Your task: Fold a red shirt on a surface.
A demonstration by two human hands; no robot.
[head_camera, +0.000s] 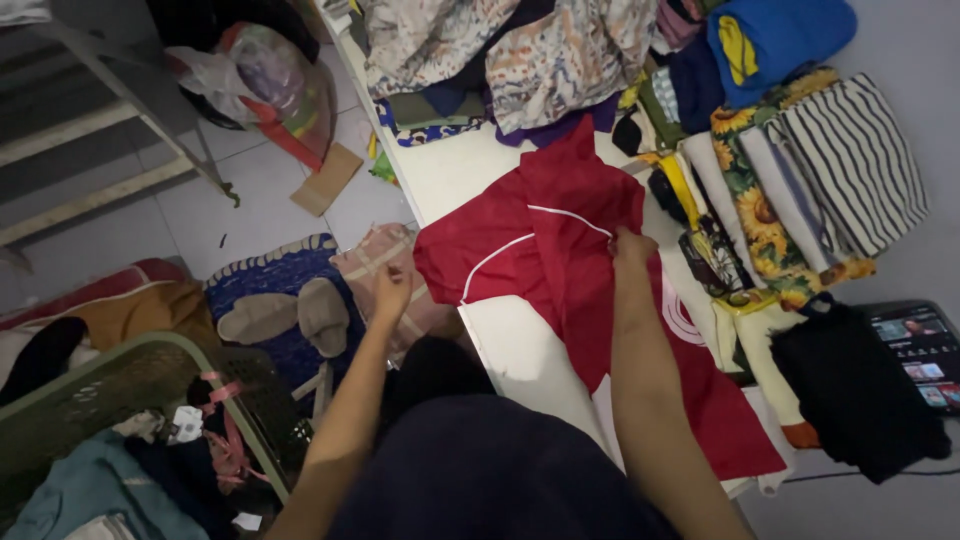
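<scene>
Slippage looks the likeliest trouble: the red garment (560, 260) sprawls across the white table (440, 175) at frame centre, right hand (630, 245) pinching its middle, left hand (390, 290) gripping its overhanging edge, so loose cloth could slide floorward.

A green laundry basket (150, 375) with clothes is seen at the lower left. Folded clothes, among them a striped piece (850, 160) and a sunflower print (750, 200), are laid at the upper right. A tablet (915, 350) is placed at the right edge.
</scene>
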